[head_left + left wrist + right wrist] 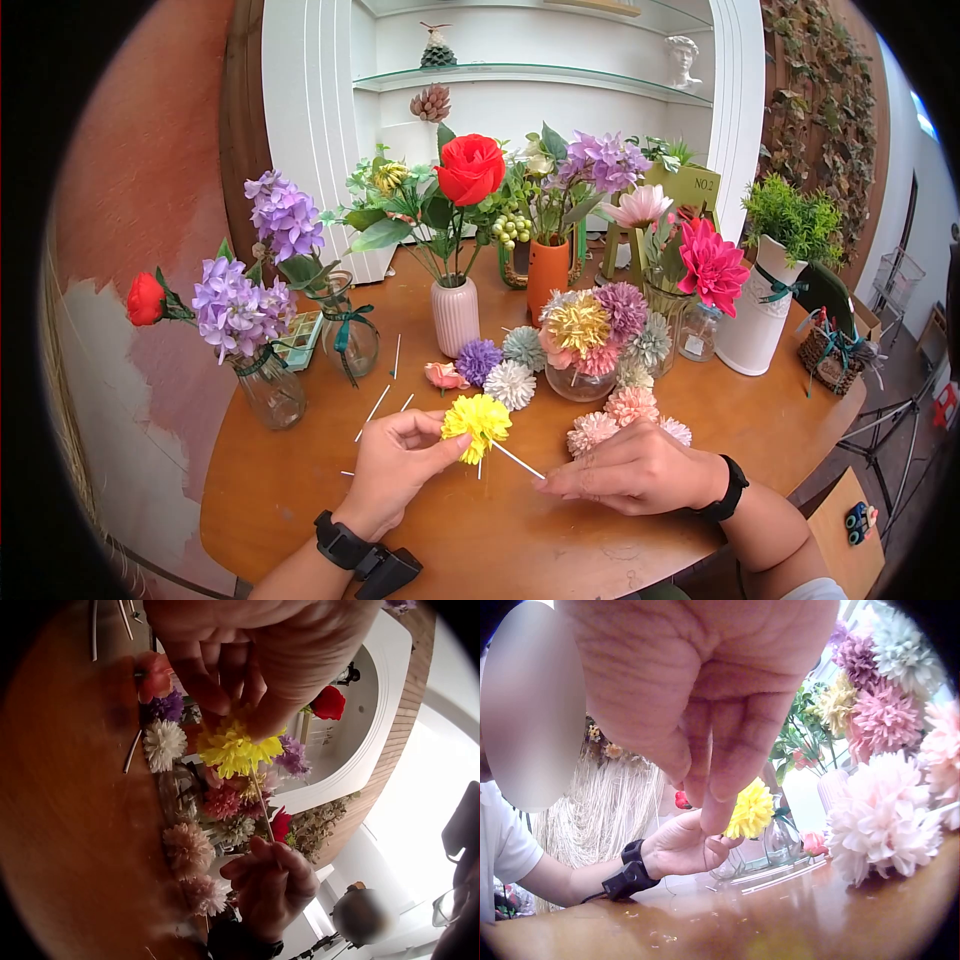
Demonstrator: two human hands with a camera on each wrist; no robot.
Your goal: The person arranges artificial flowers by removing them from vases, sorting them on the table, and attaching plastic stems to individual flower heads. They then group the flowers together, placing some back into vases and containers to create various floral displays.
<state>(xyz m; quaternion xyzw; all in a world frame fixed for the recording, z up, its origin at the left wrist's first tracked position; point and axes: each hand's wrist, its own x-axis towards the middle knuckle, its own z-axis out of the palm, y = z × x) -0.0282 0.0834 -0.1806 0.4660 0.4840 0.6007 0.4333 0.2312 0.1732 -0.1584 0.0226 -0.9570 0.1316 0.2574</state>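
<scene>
A bright yellow artificial flower (478,428) is pinched between thumb and fingers of my left hand (400,462), above the near middle of the table. From its underside a thin white stick (518,461) slants down to the right. My right hand (640,468) pinches the far end of that stick between thumb and fingertips. In the left wrist view the stick (262,801) runs from the flower's centre to the right fingertips. Pink pompom flowers (632,404) lie just beyond the right hand, partly hidden by it.
Loose white sticks (373,412) lie left of the hands. Purple (478,361) and white (510,385) pompom flowers sit beyond the yellow one. A glass bowl (580,385) holds more. Vases stand behind, including a ribbed pink one (456,315) and a clear one (272,395) at left.
</scene>
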